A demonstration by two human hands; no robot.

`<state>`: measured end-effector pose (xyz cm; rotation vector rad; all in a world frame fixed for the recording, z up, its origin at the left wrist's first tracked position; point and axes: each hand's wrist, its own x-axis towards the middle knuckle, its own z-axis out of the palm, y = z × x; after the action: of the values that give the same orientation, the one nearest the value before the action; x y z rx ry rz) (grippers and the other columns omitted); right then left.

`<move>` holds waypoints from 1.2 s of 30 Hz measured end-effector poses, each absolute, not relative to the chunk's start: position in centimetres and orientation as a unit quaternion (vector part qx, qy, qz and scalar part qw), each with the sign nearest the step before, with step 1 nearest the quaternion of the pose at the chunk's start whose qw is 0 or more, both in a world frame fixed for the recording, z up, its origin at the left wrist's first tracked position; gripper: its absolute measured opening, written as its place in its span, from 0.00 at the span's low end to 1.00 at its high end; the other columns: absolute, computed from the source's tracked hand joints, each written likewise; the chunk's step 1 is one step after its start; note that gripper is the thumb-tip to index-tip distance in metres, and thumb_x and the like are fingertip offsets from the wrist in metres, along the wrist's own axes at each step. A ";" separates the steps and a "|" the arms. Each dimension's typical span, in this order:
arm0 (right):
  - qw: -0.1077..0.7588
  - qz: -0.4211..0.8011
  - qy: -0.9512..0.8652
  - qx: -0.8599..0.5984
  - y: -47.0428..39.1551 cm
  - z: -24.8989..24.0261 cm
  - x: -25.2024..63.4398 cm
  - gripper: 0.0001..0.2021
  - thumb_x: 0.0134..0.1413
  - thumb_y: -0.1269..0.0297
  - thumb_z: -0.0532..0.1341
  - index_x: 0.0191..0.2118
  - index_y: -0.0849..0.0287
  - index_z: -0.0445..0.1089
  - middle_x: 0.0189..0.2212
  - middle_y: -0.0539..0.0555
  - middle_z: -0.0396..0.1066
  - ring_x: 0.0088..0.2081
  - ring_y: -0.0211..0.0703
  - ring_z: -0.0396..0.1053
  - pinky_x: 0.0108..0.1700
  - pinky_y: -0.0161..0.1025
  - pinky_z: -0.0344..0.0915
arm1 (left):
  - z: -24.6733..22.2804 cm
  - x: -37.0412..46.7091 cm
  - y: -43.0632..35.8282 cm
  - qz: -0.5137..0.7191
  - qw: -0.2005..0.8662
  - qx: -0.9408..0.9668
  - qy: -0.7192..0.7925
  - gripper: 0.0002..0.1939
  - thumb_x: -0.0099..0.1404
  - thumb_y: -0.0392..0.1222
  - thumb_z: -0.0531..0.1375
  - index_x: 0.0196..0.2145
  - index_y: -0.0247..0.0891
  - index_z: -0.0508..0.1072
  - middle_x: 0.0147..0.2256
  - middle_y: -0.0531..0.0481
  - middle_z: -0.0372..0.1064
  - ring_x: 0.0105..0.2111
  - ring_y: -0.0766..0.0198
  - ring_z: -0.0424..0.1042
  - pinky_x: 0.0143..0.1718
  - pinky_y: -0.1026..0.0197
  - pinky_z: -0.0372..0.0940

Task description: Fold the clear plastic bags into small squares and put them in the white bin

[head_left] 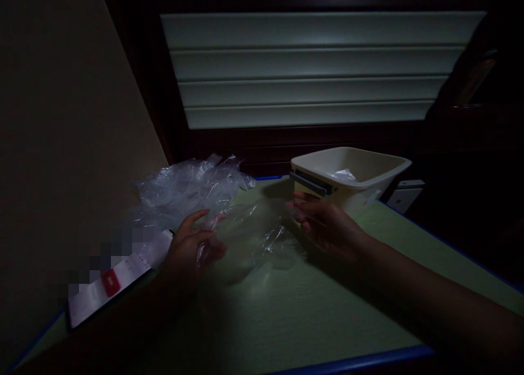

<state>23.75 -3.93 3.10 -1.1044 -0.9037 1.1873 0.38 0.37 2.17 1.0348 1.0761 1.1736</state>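
Note:
A clear plastic bag [249,238] is stretched between my two hands, a little above the green tabletop [295,304]. My left hand [192,244] grips its left side, the thumb and fingers curled on the film. On the other side my right hand [323,222] pinches the bag's upper right edge, close in front of a cream plastic bin [356,195]. A piece of clear film [344,175] lies inside that bin. Behind my left hand a heap of crumpled clear plastic bags [188,186] rests against the wall.
A white and red flat box [118,282] lies at the table's left edge. Blue edging [360,361] runs round the table. Beyond the table stands a dark wooden frame with pale slats [311,69]. A white box [403,196] is partly visible behind the bin. The light is dim.

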 end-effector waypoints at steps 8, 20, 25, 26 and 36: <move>0.562 0.255 -0.564 -0.549 -3.7 0.5 23.3 0.16 0.44 0.68 0.59 0.43 0.54 0.62 0.45 0.59 0.63 0.49 0.56 0.64 0.49 0.57 0.62 | 1.8 1.2 -0.2 0.513 0.550 0.458 0.474 0.28 0.49 0.26 0.63 0.48 0.39 0.63 0.46 0.44 0.67 0.27 0.63 0.74 0.25 0.64 0.71; 0.402 0.042 -0.778 -0.482 -5.4 1.5 22.4 0.10 0.58 0.69 0.53 0.44 0.60 0.66 0.49 0.62 0.63 0.52 0.51 0.62 0.54 0.51 0.60 | -0.8 0.1 1.2 0.477 0.407 0.636 0.450 0.29 0.52 0.42 0.62 0.51 0.36 0.62 0.49 0.39 0.67 0.49 0.48 0.69 0.50 0.48 0.64; 0.213 0.075 -0.870 -0.438 -6.1 2.0 21.6 0.11 0.62 0.66 0.53 0.44 0.63 0.69 0.42 0.61 0.70 0.43 0.47 0.69 0.47 0.46 0.66 | -1.4 -0.3 1.5 0.489 0.338 0.677 0.434 0.24 0.51 0.42 0.61 0.47 0.38 0.66 0.59 0.39 0.52 0.54 0.46 0.64 0.51 0.48 0.64; 0.195 0.067 -0.873 -0.441 -6.1 1.8 21.6 0.11 0.62 0.66 0.53 0.44 0.64 0.69 0.43 0.63 0.69 0.44 0.49 0.68 0.48 0.47 0.65 | -1.4 -0.4 1.4 0.489 0.295 0.703 0.424 0.23 0.53 0.42 0.61 0.47 0.38 0.66 0.60 0.40 0.52 0.55 0.47 0.62 0.52 0.48 0.63; 0.229 0.050 -0.854 -0.466 -5.6 1.3 21.7 0.13 0.62 0.72 0.50 0.45 0.67 0.69 0.46 0.66 0.68 0.46 0.49 0.67 0.48 0.46 0.65 | -1.6 -0.1 -1.0 0.296 -0.011 0.930 0.219 0.14 0.67 0.35 0.50 0.49 0.35 0.67 0.52 0.42 0.65 0.53 0.56 0.65 0.53 0.51 0.64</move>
<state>21.66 -5.60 1.29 -1.2819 -2.3500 0.1385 -0.10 -0.96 -1.57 2.9411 0.6933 0.9359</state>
